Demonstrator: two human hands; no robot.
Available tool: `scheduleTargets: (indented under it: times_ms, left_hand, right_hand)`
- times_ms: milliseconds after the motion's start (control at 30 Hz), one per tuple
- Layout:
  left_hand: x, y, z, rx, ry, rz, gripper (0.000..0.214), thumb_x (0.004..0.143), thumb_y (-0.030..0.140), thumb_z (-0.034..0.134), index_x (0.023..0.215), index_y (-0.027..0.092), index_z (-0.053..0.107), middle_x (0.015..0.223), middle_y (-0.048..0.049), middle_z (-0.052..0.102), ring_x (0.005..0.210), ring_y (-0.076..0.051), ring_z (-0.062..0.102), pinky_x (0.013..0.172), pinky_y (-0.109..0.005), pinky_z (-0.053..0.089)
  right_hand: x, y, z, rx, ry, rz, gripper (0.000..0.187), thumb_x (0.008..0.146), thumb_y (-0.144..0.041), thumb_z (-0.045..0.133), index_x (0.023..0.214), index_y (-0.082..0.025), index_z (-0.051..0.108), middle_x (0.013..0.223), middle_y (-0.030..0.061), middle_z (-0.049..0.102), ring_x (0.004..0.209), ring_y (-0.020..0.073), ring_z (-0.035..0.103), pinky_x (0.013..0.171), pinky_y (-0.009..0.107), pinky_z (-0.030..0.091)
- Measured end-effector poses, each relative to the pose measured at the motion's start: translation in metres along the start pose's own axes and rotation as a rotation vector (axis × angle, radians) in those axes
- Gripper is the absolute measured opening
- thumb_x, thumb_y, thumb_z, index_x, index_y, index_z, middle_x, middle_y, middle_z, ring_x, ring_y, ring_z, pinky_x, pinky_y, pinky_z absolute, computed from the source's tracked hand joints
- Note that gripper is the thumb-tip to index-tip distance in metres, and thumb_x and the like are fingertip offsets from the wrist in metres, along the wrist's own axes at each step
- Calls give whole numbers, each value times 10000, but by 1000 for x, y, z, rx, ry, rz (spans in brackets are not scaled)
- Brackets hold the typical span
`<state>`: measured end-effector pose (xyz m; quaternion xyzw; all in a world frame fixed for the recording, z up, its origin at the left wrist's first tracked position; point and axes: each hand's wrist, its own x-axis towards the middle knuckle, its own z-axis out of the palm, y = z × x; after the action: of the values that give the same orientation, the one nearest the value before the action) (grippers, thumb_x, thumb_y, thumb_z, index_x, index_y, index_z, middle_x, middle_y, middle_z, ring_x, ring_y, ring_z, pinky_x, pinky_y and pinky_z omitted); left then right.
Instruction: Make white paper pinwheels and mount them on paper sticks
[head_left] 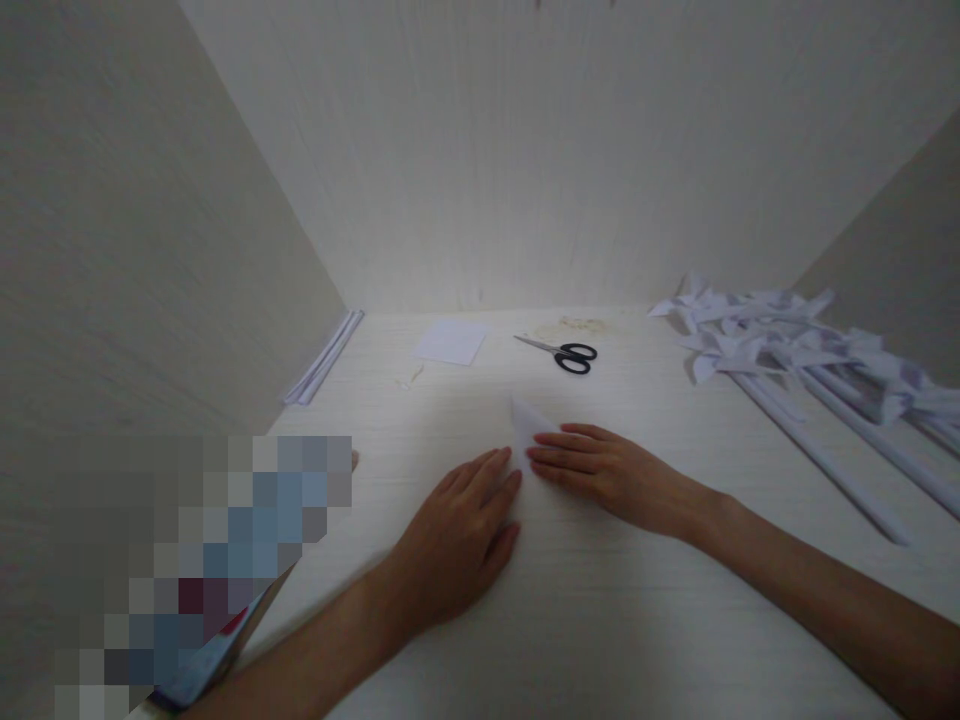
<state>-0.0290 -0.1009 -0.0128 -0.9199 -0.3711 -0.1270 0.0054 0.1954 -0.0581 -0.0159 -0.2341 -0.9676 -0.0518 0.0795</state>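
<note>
My left hand (457,530) lies flat on the white table, fingers stretched out and together, pressing down near a folded white paper (529,420). My right hand (600,470) also lies flat, its fingertips on the lower edge of that paper. The paper's pointed corner sticks up just beyond both hands. The two hands' fingertips nearly meet at the fold. Part of the paper is hidden under the fingers.
Black-handled scissors (564,353) lie further back. A small white square sheet (452,342) sits left of them. Several white paper pinwheels on rolled sticks (795,360) lie at the right. Folded white strips (324,360) rest against the left wall. A blurred patch covers the lower left.
</note>
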Motion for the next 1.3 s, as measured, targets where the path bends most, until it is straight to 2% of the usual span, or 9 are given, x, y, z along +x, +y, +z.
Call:
scheduleTargets:
  times_ms: [200, 367, 533, 667, 1100, 1300]
  left_hand:
    - [4, 0, -3, -20, -30, 32, 404, 810, 213, 390, 1192, 80, 409, 1286, -145, 404, 1184, -235, 364, 968, -389, 359]
    - [9, -2, -6, -40, -57, 107, 409, 816, 215, 376, 1187, 46, 411, 1250, -149, 448, 1153, -218, 410, 967, -359, 363]
    - [12, -4, -4, -71, -31, 115, 403, 814, 246, 391, 1161, 45, 432, 1209, -155, 485, 1148, -221, 415, 956, -363, 375]
    - [15, -4, -2, -92, -18, 110, 455, 815, 270, 397, 1209, 44, 370, 1203, -164, 478, 1145, -226, 411, 952, -372, 378]
    - [19, -3, -5, -80, -105, 89, 415, 830, 266, 381, 1198, 73, 393, 1267, -154, 425, 1209, -215, 347, 1007, -380, 297]
    - [24, -1, -6, -75, -100, 87, 396, 829, 269, 378, 1168, 69, 422, 1217, -153, 474, 1194, -198, 371, 1015, -360, 280]
  right_hand:
    - [-1, 2, -1, 70, -6, -11, 394, 846, -130, 337, 1228, -166, 425, 1276, 12, 458, 1220, 173, 333, 1014, 398, 266]
    - [1, 0, -11, 186, -11, 6, 461, 788, -174, 395, 1248, -139, 404, 1253, 65, 481, 1226, 183, 326, 1025, 424, 201]
    - [1, 2, -13, 289, -27, 48, 415, 834, -280, 372, 1227, -164, 435, 1231, 66, 502, 1201, 178, 366, 1021, 432, 171]
    - [1, 5, -13, 343, -52, 64, 411, 850, -309, 359, 1233, -178, 426, 1243, 69, 488, 1207, 175, 359, 1021, 440, 150]
    - [1, 7, -20, 536, -128, 157, 462, 863, -399, 326, 1279, -201, 351, 1294, 70, 429, 1219, 175, 341, 1041, 452, 125]
    - [10, -4, -31, 455, -175, 256, 535, 855, -475, 266, 1289, -169, 336, 1306, 102, 409, 1201, 202, 370, 1035, 470, 163]
